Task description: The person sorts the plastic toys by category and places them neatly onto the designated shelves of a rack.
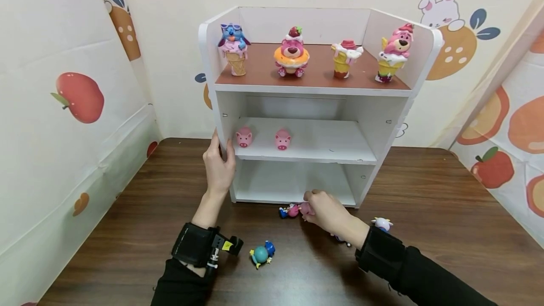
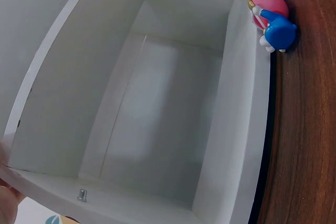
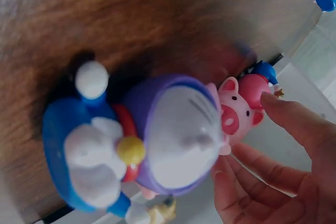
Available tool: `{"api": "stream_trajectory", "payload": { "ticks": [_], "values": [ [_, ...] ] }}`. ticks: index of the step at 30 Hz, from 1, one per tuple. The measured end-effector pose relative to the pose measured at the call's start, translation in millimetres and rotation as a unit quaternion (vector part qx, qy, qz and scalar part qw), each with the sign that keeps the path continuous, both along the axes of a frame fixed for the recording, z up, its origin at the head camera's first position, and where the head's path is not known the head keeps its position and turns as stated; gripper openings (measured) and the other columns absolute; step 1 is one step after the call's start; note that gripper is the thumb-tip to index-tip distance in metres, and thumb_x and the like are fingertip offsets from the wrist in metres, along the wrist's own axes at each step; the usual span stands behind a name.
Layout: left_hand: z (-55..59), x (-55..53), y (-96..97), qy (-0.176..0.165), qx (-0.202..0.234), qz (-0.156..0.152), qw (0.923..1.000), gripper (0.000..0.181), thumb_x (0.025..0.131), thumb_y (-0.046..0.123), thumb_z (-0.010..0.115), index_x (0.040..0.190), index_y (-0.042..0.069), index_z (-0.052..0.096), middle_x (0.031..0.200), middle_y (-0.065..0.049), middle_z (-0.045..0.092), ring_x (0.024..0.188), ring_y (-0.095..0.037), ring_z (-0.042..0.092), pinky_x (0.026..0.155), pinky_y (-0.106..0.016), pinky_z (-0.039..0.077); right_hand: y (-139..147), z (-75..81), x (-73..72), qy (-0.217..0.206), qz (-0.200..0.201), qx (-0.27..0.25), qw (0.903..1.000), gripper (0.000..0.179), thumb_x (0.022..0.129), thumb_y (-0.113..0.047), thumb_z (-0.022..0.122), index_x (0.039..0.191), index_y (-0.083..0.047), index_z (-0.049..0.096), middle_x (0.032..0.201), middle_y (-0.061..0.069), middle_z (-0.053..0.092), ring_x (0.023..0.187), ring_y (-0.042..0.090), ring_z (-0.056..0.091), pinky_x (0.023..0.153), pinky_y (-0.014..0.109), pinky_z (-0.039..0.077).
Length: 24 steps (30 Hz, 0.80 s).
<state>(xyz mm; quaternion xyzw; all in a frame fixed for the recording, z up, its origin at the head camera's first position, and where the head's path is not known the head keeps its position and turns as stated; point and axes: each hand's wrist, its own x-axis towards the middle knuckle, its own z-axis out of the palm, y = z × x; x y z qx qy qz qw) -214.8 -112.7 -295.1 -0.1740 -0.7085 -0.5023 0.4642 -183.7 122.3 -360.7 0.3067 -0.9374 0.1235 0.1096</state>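
My left hand (image 1: pixel 218 166) grips the left side panel of a small white shelf unit (image 1: pixel 293 160), with the thumb on its front edge. At the foot of the shelf, my right hand (image 1: pixel 327 211) has thumb and fingers around a pink pig figurine (image 3: pixel 233 111). Right beside the pig lies a figurine with a pink head and blue body (image 1: pixel 290 210), against the shelf's bottom edge. Close to the right wrist camera is a figurine with a purple head, white face and blue body (image 3: pixel 178 135). Two more pink pigs, a left pig (image 1: pixel 244 138) and a right pig (image 1: pixel 282 140), stand on the middle shelf.
Several ice-cream and bear figurines, such as a bear in an orange ring (image 1: pixel 292 53), stand on the brown top shelf. A teal-headed figurine (image 1: pixel 261 254) lies on the wooden table (image 1: pixel 148 230). A white-headed figurine (image 1: pixel 382 224) is near the right sleeve.
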Motion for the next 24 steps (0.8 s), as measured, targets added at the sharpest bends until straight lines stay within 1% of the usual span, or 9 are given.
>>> {"api": "stream_trajectory", "payload": {
  "ticks": [4, 9, 11, 14, 18, 21, 24],
  "values": [
    [0.0, 0.0, 0.2, 0.002, 0.001, -0.002, 1.0, 0.037, 0.08, -0.018, 0.047, 0.117, -0.018, 0.043, 0.108, -0.032, 0.053, 0.098, -0.041, 0.053, 0.078, -0.049, 0.044, -1, -2.7, -3.1, -0.02, 0.002, -0.002, 0.9998, 0.024, 0.063, -0.006, 0.076, 0.067, -0.007, 0.053, 0.061, -0.003, 0.046, 0.054, 0.008, 0.044, 0.044, 0.022, 0.037],
    [-0.1, -0.4, 0.2, -0.001, 0.0, -0.005, 1.0, 0.037, 0.08, -0.017, 0.047, 0.117, -0.018, 0.043, 0.109, -0.032, 0.053, 0.097, -0.04, 0.053, 0.078, -0.049, 0.044, 1, -4.0, -5.7, -0.043, 0.014, -0.025, 0.9986, 0.024, 0.064, -0.002, 0.075, 0.065, -0.006, 0.051, 0.059, -0.004, 0.044, 0.054, 0.008, 0.041, 0.045, 0.02, 0.034],
    [0.3, -0.5, 0.3, -0.002, 0.0, -0.006, 1.0, 0.037, 0.08, -0.017, 0.047, 0.117, -0.018, 0.043, 0.109, -0.032, 0.053, 0.097, -0.04, 0.053, 0.078, -0.049, 0.044, 3, -3.8, -6.0, -0.055, 0.021, -0.039, 0.9975, 0.022, 0.066, -0.002, 0.073, 0.065, -0.005, 0.052, 0.058, -0.004, 0.042, 0.054, 0.008, 0.038, 0.045, 0.019, 0.033],
    [0.9, 0.1, 0.5, -0.004, 0.0, -0.006, 1.0, 0.037, 0.08, -0.017, 0.047, 0.117, -0.019, 0.043, 0.109, -0.032, 0.052, 0.098, -0.04, 0.053, 0.079, -0.049, 0.044, 6, -1.3, -4.8, -0.084, 0.022, -0.054, 0.9947, 0.014, 0.071, -0.002, 0.069, 0.069, -0.002, 0.055, 0.056, -0.004, 0.041, 0.052, 0.007, 0.037, 0.045, 0.018, 0.032],
    [1.4, 0.4, 0.7, -0.006, 0.001, -0.007, 1.0, 0.037, 0.08, -0.017, 0.046, 0.117, -0.018, 0.043, 0.109, -0.032, 0.052, 0.098, -0.04, 0.053, 0.079, -0.048, 0.044, 9, 3.5, -1.8, -0.126, 0.015, -0.061, 0.9901, 0.008, 0.076, -0.004, 0.065, 0.075, 0.002, 0.06, 0.057, -0.004, 0.049, 0.051, 0.005, 0.043, 0.046, 0.018, 0.037],
    [1.1, 0.1, 0.6, -0.006, 0.001, -0.007, 1.0, 0.037, 0.081, -0.017, 0.046, 0.117, -0.018, 0.042, 0.11, -0.032, 0.052, 0.099, -0.04, 0.053, 0.079, -0.048, 0.044, 9, 5.3, 0.2, -0.153, 0.01, -0.062, 0.9862, 0.008, 0.078, -0.005, 0.065, 0.078, 0.002, 0.061, 0.062, -0.001, 0.057, 0.055, 0.006, 0.05, 0.051, 0.02, 0.042],
    [0.6, -0.1, 0.7, -0.006, 0.001, -0.009, 0.9999, 0.037, 0.081, -0.017, 0.046, 0.118, -0.018, 0.042, 0.11, -0.032, 0.052, 0.099, -0.04, 0.052, 0.079, -0.048, 0.044, 9, 6.0, 2.1, -0.187, -0.001, -0.064, 0.9803, 0.01, 0.079, -0.007, 0.064, 0.081, 0.002, 0.062, 0.066, 0.001, 0.06, 0.057, 0.007, 0.052, 0.054, 0.022, 0.044]
  ]
}}
